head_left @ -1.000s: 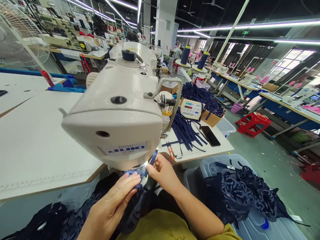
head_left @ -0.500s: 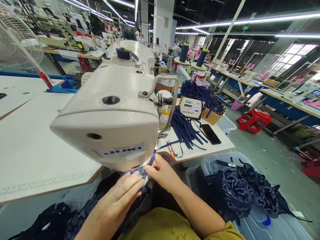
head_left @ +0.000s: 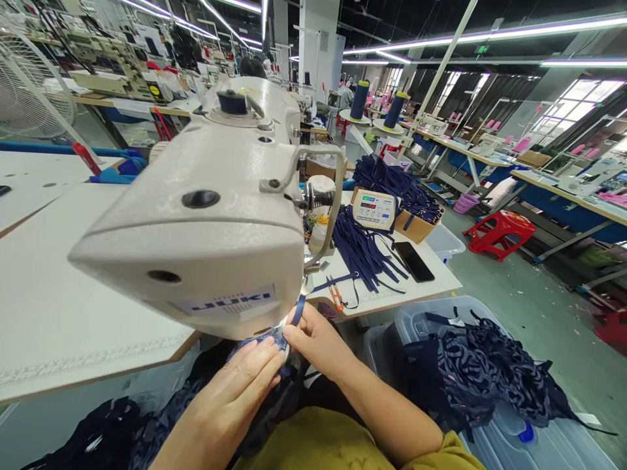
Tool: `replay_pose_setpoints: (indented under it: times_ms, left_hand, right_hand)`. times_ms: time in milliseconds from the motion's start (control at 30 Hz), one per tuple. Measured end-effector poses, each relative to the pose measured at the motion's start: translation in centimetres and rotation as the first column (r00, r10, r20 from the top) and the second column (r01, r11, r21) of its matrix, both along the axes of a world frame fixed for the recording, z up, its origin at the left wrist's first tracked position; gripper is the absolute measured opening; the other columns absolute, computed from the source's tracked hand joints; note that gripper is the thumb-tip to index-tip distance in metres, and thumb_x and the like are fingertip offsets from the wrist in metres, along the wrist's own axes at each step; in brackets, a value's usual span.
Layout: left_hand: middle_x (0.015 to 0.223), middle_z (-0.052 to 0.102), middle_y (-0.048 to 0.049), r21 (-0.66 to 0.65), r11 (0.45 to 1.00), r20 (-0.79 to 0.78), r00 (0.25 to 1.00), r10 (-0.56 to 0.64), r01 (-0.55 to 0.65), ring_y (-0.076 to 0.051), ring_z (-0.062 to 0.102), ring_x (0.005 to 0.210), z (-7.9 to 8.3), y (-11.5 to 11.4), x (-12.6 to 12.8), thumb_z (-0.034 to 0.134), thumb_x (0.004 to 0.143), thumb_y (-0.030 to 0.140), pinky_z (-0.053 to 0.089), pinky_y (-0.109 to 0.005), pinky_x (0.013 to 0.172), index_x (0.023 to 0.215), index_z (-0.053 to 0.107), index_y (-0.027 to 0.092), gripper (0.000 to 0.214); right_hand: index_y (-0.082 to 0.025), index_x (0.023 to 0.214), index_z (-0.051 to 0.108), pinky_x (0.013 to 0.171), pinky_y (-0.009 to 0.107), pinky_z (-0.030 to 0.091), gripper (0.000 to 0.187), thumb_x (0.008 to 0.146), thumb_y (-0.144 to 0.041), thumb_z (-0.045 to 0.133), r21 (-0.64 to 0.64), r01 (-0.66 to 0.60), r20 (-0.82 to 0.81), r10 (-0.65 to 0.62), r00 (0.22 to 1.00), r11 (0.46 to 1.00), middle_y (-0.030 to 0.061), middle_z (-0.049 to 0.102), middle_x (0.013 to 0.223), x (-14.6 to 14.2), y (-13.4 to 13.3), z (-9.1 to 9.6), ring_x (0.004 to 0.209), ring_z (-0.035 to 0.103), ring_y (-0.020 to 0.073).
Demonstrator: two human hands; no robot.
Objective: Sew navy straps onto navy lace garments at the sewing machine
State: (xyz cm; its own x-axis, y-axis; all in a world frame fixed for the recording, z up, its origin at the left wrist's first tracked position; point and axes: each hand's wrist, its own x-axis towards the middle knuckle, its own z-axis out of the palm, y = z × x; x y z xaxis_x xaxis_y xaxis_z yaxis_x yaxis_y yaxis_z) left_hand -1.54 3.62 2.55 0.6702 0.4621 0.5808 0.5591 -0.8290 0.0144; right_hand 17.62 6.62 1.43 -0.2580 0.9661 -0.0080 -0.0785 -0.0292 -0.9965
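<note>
Right hand point(head_left: 313, 336): thumb and forefinger pinch a narrow navy strap point(head_left: 298, 310) at the front of the JUKI sewing machine point(head_left: 196, 261). Left hand point(head_left: 240, 375): fingers together, laid over patterned blue fabric point(head_left: 277, 338) just below the machine head; cannot tell whether the thumb grips beneath. Judged handling: strap light, limp, apt to twist, best pinched flat across its width; fabric soft, likely to pucker, best steadied with flat fingers.

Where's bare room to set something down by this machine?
Bare: the white tabletop left of the machine, before the blue bundle. Crowded: the machine's right side, with navy straps, orange snips and a phone; and its near end, with left hand, right hand and blue fabric.
</note>
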Motion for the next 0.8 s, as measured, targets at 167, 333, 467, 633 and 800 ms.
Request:
replay_pose_setpoints:
  times_ms: [167,333,467,633,800]
  left_hand:
    - [0.114,0.068,0.0,0.08,0.989,-0.002,0.992,0.125,-0.125,-0.011,0.062,0.105,0.3,-0.4,0.4,0.058,0.086,0.022,0.026,-0.03,0.111,0.121,0.058,0.021,0.035]
    - [0.112,0.069,0.0011,0.017,0.965,0.075,0.963,0.259,-0.261,-0.013,0.063,0.103,0.2,-1.3,1.4,0.053,0.09,0.025,0.031,-0.03,0.099,0.119,0.059,0.025,0.03]
    - [0.11,0.07,-0.0016,0.033,0.942,0.126,0.936,0.327,-0.334,-0.016,0.063,0.1,0.8,-1.5,2.5,0.05,0.092,0.02,0.032,-0.035,0.096,0.116,0.061,0.021,0.026]
    - [0.107,0.071,-0.001,0.101,0.923,0.122,0.925,0.359,-0.372,-0.017,0.064,0.095,1.4,-1.3,3.0,0.047,0.093,0.019,0.034,-0.036,0.089,0.113,0.062,0.019,0.025]
    - [0.108,0.071,-0.0001,0.068,0.905,0.122,0.904,0.41,-0.42,-0.019,0.063,0.097,0.6,-1.5,3.3,0.049,0.092,0.018,0.036,-0.037,0.087,0.113,0.062,0.018,0.024]
  right_hand:
    - [-0.02,0.088,0.05,0.058,0.021,0.037,0.005,0.086,-0.025,0.049,0.041,-0.019,0.149,0.012,0.989,0.999,-0.0071,0.047,0.063,0.5,0.8,0.6,0.058,0.045,0.0097]
    - [-0.019,0.069,0.047,0.06,0.023,0.037,0.015,0.078,-0.024,0.057,0.256,0.079,0.435,-0.188,0.881,0.963,-0.0056,0.045,0.063,0.4,2.5,1.9,0.059,0.044,0.0109]
    - [-0.019,0.072,0.057,0.069,0.028,0.043,0.007,0.078,-0.016,0.054,0.36,-0.008,0.465,-0.172,0.868,0.933,-0.0013,0.054,0.065,-0.2,3.6,2.2,0.069,0.053,0.016]
    - [-0.019,0.083,0.064,0.071,0.029,0.047,0.015,0.079,-0.011,0.051,0.392,-0.048,0.477,-0.158,0.864,0.919,-0.0007,0.06,0.064,-0.7,4.4,1.9,0.068,0.057,0.0172]
    - [-0.019,0.091,0.065,0.075,0.029,0.048,0.018,0.081,-0.015,0.051,0.417,-0.07,0.457,-0.142,0.878,0.906,0.0028,0.067,0.08,-0.9,5.0,1.6,0.076,0.06,0.0179]
